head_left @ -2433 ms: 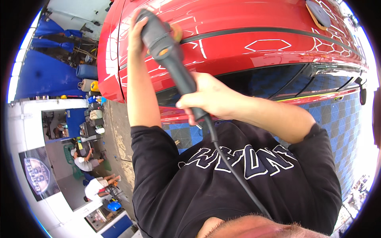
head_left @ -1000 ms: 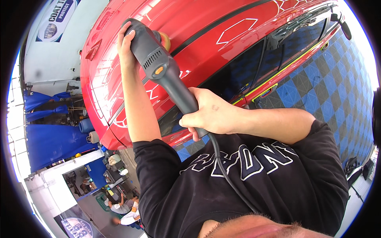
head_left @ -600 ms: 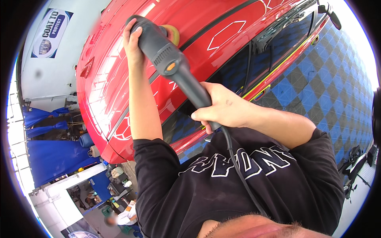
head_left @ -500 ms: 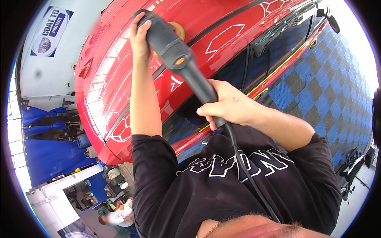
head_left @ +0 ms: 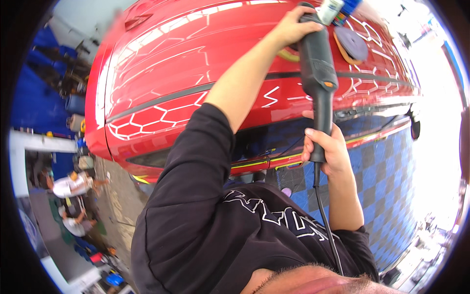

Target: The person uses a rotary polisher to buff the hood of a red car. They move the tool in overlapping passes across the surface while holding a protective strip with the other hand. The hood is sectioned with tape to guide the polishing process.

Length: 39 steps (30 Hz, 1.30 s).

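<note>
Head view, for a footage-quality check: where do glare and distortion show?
In the head view, bright hexagonal glare crosses the red car; right of the tiled floor, the scene is washed out; the car's black strip curves down toward both ends.

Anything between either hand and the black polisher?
Nothing visible: the left hand grips the head of the black polisher, the right hand its handle. The round grey pad on the red car lies right of the head.

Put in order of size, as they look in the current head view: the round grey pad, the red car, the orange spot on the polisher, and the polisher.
1. red car
2. polisher
3. round grey pad
4. orange spot
</note>
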Tool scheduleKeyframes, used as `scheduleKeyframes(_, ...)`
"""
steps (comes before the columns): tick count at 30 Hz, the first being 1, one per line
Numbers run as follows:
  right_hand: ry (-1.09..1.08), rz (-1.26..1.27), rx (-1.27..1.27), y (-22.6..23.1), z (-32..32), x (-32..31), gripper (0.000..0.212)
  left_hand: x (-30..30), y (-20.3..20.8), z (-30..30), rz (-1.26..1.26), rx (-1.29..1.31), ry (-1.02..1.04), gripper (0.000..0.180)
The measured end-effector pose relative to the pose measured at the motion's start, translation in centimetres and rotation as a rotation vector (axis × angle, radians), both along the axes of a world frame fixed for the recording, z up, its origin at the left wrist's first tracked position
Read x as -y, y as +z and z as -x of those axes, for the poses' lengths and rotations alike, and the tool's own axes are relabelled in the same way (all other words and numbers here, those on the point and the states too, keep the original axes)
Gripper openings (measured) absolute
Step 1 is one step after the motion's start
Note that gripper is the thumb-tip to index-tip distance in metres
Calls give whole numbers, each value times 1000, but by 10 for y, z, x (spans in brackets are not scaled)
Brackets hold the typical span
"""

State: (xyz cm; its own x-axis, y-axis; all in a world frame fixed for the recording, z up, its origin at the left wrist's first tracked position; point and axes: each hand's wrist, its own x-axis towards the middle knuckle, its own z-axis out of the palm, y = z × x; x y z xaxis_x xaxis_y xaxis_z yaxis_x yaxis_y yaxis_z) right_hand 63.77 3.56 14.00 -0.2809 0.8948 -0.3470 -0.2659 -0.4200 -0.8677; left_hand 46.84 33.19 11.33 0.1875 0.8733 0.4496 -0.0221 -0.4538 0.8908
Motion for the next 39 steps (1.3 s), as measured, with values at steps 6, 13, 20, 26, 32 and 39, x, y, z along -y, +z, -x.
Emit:
scheduleKeyframes(6,70,-12,31,-4,10,-43,58,-39,-6,29,-4,-26,163,81)
scheduleKeyframes(13,253,-77,104,3,65,-48,59,-7,0,125,77,191,23,65)
scheduleKeyframes(20,461,-37,55,17,124,-52,57,11,-22,238,-32,197,209,66)
scheduleKeyframes(26,641,-32,53,26,190,-60,54,55,-30,351,-54,159,422,65)
scheduleKeyframes(32,822,-47,52,38,259,-68,52,106,-27,446,-49,100,627,59)
scheduleKeyframes(39,909,-99,159,32,344,-84,29,152,-30,550,-18,126,728,60)
